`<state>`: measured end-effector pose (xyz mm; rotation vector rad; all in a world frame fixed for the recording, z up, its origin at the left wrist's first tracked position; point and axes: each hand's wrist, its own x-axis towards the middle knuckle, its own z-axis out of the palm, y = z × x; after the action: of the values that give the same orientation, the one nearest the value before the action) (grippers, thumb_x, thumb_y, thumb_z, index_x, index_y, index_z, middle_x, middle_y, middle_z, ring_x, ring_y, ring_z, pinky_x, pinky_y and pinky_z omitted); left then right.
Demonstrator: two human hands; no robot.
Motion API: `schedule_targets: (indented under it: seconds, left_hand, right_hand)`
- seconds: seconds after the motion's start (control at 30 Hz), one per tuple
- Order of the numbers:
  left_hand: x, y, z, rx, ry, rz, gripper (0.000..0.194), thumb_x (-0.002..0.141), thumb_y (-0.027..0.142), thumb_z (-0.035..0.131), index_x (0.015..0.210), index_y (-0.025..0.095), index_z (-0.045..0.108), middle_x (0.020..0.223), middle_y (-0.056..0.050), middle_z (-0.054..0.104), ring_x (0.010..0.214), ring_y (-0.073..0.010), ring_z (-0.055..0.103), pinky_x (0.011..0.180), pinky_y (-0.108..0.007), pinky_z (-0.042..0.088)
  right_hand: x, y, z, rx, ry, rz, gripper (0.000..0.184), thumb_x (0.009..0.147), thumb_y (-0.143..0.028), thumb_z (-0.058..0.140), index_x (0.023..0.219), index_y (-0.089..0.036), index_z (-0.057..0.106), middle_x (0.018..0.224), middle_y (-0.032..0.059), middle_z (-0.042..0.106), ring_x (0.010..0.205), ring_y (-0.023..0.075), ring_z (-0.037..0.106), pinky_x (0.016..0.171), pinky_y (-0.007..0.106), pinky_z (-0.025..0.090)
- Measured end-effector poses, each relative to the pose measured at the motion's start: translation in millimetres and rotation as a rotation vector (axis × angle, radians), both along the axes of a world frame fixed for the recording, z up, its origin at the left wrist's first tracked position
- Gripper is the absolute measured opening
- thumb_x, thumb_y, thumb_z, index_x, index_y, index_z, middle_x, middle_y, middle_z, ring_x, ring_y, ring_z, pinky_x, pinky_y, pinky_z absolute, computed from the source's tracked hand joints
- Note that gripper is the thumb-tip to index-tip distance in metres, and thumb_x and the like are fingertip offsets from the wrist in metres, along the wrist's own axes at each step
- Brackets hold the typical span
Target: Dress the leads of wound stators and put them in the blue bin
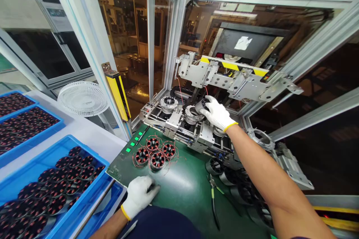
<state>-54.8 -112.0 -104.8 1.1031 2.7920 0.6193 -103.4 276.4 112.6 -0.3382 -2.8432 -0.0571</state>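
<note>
Gloves cover both hands on my feed from the head camera, and I am reading the scene from a distance. My right hand point(217, 114) is closed on a dark cylinder point(201, 106), fingers wrapped over its top. The cylinder sits just above a steel ring point(193, 115), one of 2 rings on a metal fixture point(176, 125); the other ring point(168, 104) stands farther left, with a dark core inside it. A steel bracket point(238, 80) with yellow-and-black tape spans the fixture's far side.

My left hand point(139, 196) rests low on the green desk point(185, 183), its fingers pressed together and curled down. Something dark shows at the fingertips, but I cannot tell whether that hand is gripping it.

Between the hands, 4 stators point(155, 153) with red wires sit close together on the desk, well ahead of the left hand. Green-handled pliers point(213, 201) lie to the right of that hand, and a row of dark cylinders point(228, 176) runs along the desk under my right forearm point(260, 168). To the left, blue trays point(53, 179) hold rows of more stators. A white fan point(82, 99) stands beyond them, beside a yellow light curtain point(119, 95).
</note>
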Motion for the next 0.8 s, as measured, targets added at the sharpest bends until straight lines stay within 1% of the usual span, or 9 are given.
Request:
schedule_targets:
  seconds: [0.1,0.2,0.37,0.47,0.57,0.7,0.73,0.8]
  left_hand:
    - [-1.8,2.1,0.9,-0.001,-0.008,0.000,0.026,0.085,0.041,0.051,0.080,0.023,0.069,0.074,-0.002,0.069,0.071,-0.0182,0.064,0.066,-0.028,0.043]
    - [-3.9,1.4,1.8,-0.003,-0.004,-0.010,0.026,0.085,0.042,0.051,0.083,0.023,0.069,0.075,-0.002,0.070,0.071,-0.0181,0.064,0.066,-0.028,0.043]
    - [-4.6,1.1,-2.6,-0.024,0.026,-0.004,0.028,0.087,0.043,0.049,0.083,0.023,0.069,0.074,-0.002,0.069,0.071,-0.0188,0.064,0.065,-0.029,0.043]
    - [-5.3,1.5,-4.0,-0.021,0.026,-0.025,0.027,0.087,0.043,0.049,0.083,0.023,0.068,0.073,-0.002,0.069,0.070,-0.0189,0.064,0.064,-0.029,0.043]
    - [-7.4,2.2,-4.7,-0.009,0.020,-0.046,0.027,0.087,0.043,0.049,0.084,0.023,0.068,0.073,-0.002,0.069,0.069,-0.0185,0.064,0.064,-0.029,0.043]
    - [-7.1,2.1,-2.5,-0.027,0.011,-0.037,0.028,0.085,0.044,0.051,0.081,0.023,0.067,0.072,-0.003,0.069,0.070,-0.0185,0.065,0.063,-0.028,0.043]
    - [-6.5,1.9,-1.6,-0.036,0.011,-0.036,0.028,0.084,0.046,0.052,0.080,0.022,0.067,0.072,-0.003,0.068,0.069,-0.0186,0.065,0.063,-0.028,0.043]
    - [-7.6,1.3,-0.8,-0.040,0.014,-0.053,0.031,0.081,0.050,0.054,0.077,0.021,0.067,0.070,-0.004,0.068,0.068,-0.0185,0.065,0.060,-0.028,0.042]
  right_hand:
    - [-13.8,2.9,-8.6,0.027,-0.039,0.039,0.035,0.090,-0.040,0.048,0.105,-0.013,0.066,0.148,0.0093,0.035,0.111,0.0302,0.056,0.097,0.040,0.045]
    - [-20.7,3.0,-11.4,0.021,-0.061,0.076,0.036,0.091,-0.039,0.049,0.108,-0.012,0.066,0.147,0.0106,0.036,0.118,0.0288,0.051,0.100,0.037,0.043]
    - [-23.9,1.6,-13.7,0.055,-0.119,0.096,0.040,0.092,-0.039,0.048,0.115,-0.011,0.065,0.147,0.0125,0.037,0.118,0.0294,0.051,0.100,0.037,0.044]
    - [-27.4,-0.6,-14.2,0.083,-0.138,0.063,0.042,0.092,-0.041,0.047,0.115,-0.011,0.065,0.143,0.0140,0.041,0.116,0.0306,0.053,0.096,0.037,0.046]
    - [-34.3,-4.2,-9.3,0.102,-0.180,0.035,0.044,0.092,-0.044,0.047,0.115,-0.011,0.066,0.141,0.0146,0.044,0.109,0.0304,0.057,0.090,0.036,0.047]
    - [-37.2,-8.4,-2.9,0.121,-0.220,0.075,0.048,0.094,-0.046,0.042,0.111,-0.009,0.067,0.138,0.0186,0.046,0.107,0.0295,0.058,0.087,0.036,0.044]
    - [-36.2,-7.4,-4.7,0.119,-0.219,0.094,0.048,0.094,-0.046,0.041,0.107,-0.009,0.068,0.137,0.0197,0.047,0.106,0.0293,0.058,0.085,0.037,0.044]
    - [-36.6,-0.5,-15.6,0.107,-0.229,0.090,0.044,0.092,-0.048,0.044,0.105,-0.015,0.070,0.136,0.0191,0.049,0.096,0.0272,0.062,0.076,0.038,0.044]
